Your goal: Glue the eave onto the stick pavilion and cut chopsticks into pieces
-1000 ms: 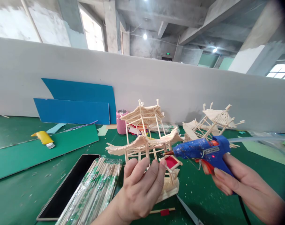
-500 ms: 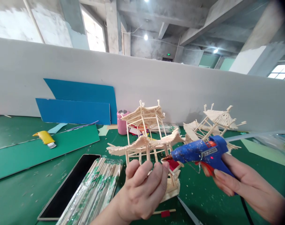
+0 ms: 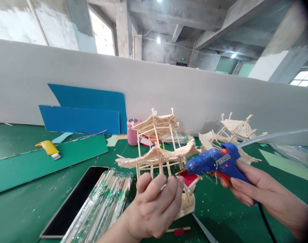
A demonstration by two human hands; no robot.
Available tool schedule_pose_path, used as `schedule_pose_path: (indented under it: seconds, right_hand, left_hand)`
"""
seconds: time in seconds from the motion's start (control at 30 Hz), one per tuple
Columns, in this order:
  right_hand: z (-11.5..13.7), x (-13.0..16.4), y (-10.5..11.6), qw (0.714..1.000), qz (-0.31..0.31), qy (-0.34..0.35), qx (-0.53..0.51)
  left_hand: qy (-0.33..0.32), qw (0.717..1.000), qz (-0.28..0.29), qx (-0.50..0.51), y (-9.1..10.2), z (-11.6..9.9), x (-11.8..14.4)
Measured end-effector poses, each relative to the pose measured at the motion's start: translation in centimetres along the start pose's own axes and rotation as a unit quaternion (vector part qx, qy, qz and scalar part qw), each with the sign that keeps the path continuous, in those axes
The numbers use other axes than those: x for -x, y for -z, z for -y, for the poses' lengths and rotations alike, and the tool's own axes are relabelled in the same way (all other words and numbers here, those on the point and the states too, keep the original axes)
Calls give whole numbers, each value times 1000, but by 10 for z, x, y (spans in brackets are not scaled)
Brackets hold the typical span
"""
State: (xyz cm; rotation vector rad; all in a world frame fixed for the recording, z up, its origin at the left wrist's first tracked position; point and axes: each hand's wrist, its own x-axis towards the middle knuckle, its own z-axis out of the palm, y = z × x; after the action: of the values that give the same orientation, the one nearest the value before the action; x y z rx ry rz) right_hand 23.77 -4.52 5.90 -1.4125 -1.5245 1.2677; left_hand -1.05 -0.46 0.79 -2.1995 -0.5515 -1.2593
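My right hand (image 3: 262,190) is wrapped round the grip of a blue hot glue gun (image 3: 212,161), a clear glue stick poking out of its back. Its copper nozzle points left, close to the fingertips of my left hand (image 3: 157,204). Those fingers are pinched together at the lower front of a pagoda-like model (image 3: 160,156) made of thin wooden sticks; whatever they grip is hidden. A red panel (image 3: 189,180) with a pale stick edge shows just right of them, under the nozzle. The model's base is partly behind my left hand.
Packaged wooden sticks (image 3: 100,206) lie over a dark tablet (image 3: 75,202) at left. A yellow utility knife (image 3: 49,149) rests on a green board (image 3: 75,158). Scissors-like metal blade (image 3: 203,229) lies in front. Behind stand a pink flask (image 3: 132,131) and a second stick model (image 3: 237,130).
The glue gun has tilted, its rear shifting slightly left and up, while the nozzle stays near my left fingertips. More of the red panel shows, and its stick edge now reaches farther right.
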Motion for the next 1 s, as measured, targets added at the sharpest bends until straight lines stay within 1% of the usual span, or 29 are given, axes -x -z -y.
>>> schedule_pose_path:
  seconds: [0.2,0.47,0.53,0.7,0.9,1.0]
  right_hand:
    - [4,0,3,1000,-9,2,1]
    - [11,-4,4,999,15,8,31]
    - [12,-5,3,999,15,11,29]
    - [11,-5,4,1000,-1,-2,20]
    - [10,-7,5,999,18,4,27]
    - [10,-7,4,1000,7,0,21]
  left_hand:
    - [3,1000,-3,-3,0,0,0]
    - [-2,1000,5,-11,-1,0,-1]
    - [3,1000,14,-13,0,0,-1]
    - [-9,1000,4,-13,1,1,-2]
    - [0,1000,10,-11,1,0,-3]
    - [1,1000,6,-12,1,-1,-4]
